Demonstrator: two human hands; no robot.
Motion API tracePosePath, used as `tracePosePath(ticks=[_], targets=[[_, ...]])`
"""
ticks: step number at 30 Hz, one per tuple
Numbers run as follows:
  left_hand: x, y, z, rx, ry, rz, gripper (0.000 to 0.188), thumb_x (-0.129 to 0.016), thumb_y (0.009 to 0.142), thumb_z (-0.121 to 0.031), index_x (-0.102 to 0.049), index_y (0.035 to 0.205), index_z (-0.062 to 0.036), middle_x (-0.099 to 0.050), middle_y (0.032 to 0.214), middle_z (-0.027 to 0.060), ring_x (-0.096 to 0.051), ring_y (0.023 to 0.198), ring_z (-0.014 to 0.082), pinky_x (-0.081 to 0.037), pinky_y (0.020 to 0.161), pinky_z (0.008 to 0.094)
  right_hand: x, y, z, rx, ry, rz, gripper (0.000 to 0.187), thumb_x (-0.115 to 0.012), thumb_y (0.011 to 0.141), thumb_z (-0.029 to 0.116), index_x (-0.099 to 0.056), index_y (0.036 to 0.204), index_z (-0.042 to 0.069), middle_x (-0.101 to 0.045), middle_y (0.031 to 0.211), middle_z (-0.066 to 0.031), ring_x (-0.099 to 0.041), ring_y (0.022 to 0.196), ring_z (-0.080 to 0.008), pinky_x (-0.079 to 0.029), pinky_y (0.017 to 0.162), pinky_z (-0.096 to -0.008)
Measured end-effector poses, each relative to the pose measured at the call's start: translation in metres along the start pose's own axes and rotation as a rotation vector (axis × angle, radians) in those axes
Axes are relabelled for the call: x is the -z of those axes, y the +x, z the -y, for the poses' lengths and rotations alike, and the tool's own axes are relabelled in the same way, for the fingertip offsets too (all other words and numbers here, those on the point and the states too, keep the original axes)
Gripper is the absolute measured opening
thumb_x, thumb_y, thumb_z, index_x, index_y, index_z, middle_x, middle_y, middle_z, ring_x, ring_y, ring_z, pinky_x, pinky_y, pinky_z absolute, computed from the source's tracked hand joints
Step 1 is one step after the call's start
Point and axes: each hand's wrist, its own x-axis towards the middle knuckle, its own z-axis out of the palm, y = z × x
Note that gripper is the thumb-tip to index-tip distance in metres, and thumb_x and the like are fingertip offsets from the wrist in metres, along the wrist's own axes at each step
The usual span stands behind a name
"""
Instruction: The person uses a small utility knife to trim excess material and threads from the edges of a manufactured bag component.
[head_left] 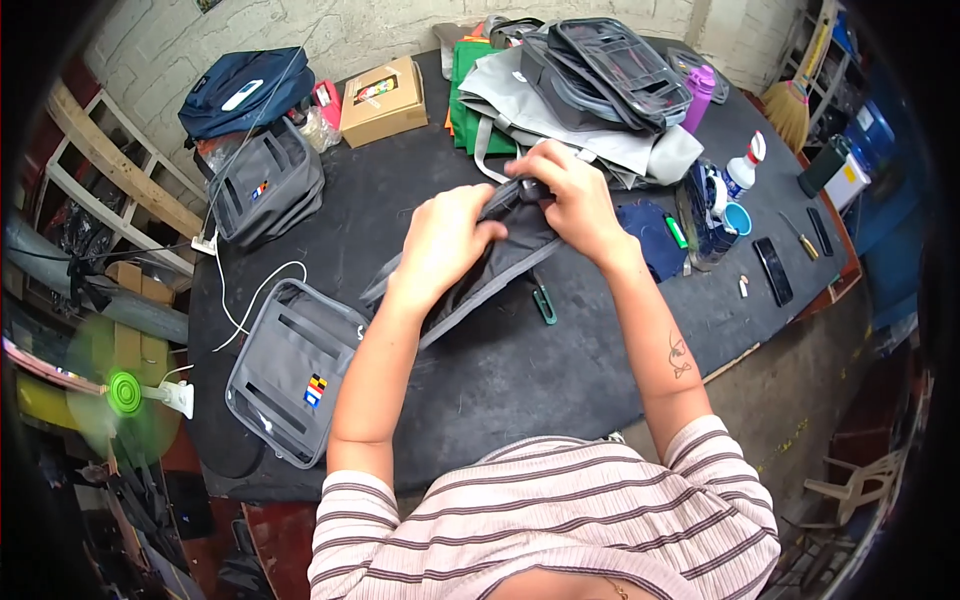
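Observation:
A dark grey fabric bag piece (500,262) with lighter grey strap edges lies across the middle of the black table (520,370). My left hand (440,240) grips its upper left part, fingers curled over the cloth. My right hand (570,195) pinches the top end of the same piece near a small dark fitting. The two hands sit close together, almost touching. A green-handled tool (543,302) lies on the table just under the fabric.
A flat grey bag panel (290,370) lies at the front left and a grey bag (265,185) at the far left. Stacked panels (610,75), a cardboard box (383,100), a purple bottle (699,95), a phone (773,270) and a white cable (240,300) crowd the table; a green fan (125,393) spins at left.

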Motion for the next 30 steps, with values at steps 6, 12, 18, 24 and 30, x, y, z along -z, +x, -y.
tracePosePath(ticks=[6,12,18,24,30], targets=[[0.024,0.014,0.0,0.198,-0.29,-0.285,0.045,-0.071,0.076,-0.003,-0.059,0.119,-0.01,-0.063,0.085,0.0202,-0.062,0.081,0.0367,-0.051,0.075,0.0423,-0.018,-0.092,-0.068,-0.765,-0.148,-0.163,0.041,-0.066,0.088,0.032,-0.048,0.114,0.005,-0.053,0.108,-0.0195,-0.061,0.091,-0.0403,-0.05,0.079,-0.0473],[0.01,0.034,0.023,0.069,-0.106,-0.206,0.056,-0.067,0.079,-0.002,-0.053,0.131,-0.0181,-0.057,0.1,0.0208,-0.063,0.091,0.0401,-0.052,0.081,0.0465,-0.074,-0.177,-0.025,-0.447,-0.511,0.079,0.045,-0.078,0.071,0.032,-0.06,0.104,0.007,-0.05,0.107,-0.0151,-0.047,0.102,-0.035,-0.038,0.085,-0.0484],[-0.019,0.056,0.031,0.019,0.152,-0.115,0.013,-0.066,0.081,-0.013,-0.069,0.092,-0.0077,-0.063,0.09,0.0168,-0.066,0.079,0.0353,-0.053,0.073,0.0455,-0.082,-0.19,-0.018,-0.56,-0.15,0.227,0.033,-0.075,0.075,0.014,-0.059,0.102,0.003,-0.055,0.101,-0.0194,-0.055,0.094,-0.0377,-0.046,0.083,-0.0458],[-0.022,0.076,0.044,0.246,-0.149,-0.088,0.009,-0.066,0.081,-0.012,-0.065,0.08,-0.0029,-0.065,0.072,0.0153,-0.067,0.073,0.0258,-0.051,0.068,0.0375,-0.016,-0.144,-0.068,-0.807,-0.558,0.221,0.015,-0.049,0.086,0.001,-0.058,0.097,-0.002,-0.062,0.092,-0.0233,-0.064,0.085,-0.043,-0.053,0.073,-0.0488],[-0.031,0.086,0.069,0.696,-1.073,0.263,0.013,-0.057,0.088,-0.003,-0.063,0.076,-0.0066,-0.062,0.066,0.0011,-0.058,0.054,0.0155,-0.051,0.052,0.0334,0.015,-0.026,-0.011,-0.45,-0.089,-0.254,0.037,-0.059,0.093,0.025,-0.057,0.126,0.009,-0.053,0.11,-0.019,-0.06,0.095,-0.0365,-0.05,0.083,-0.0422]])
